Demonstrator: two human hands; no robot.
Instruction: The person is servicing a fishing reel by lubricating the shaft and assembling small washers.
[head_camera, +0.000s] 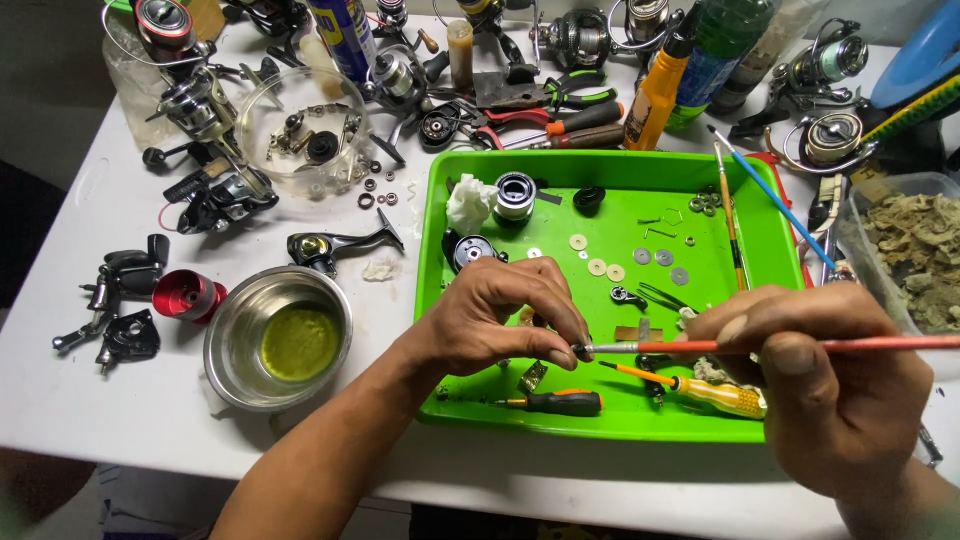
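Two hands work over the green tray (440, 300), which keeps small loose parts from rolling off the white worktop (60, 380). The left hand (495, 320) is pinched shut on a tiny dark part (579, 350), fingertips holding it steady just above the tray floor. The right hand (820, 385) is closed around a red-handled brush (800, 345), held level so its tip meets that part. A steel bowl (225, 345) of yellowish liquid stands just left of the tray, within reach.
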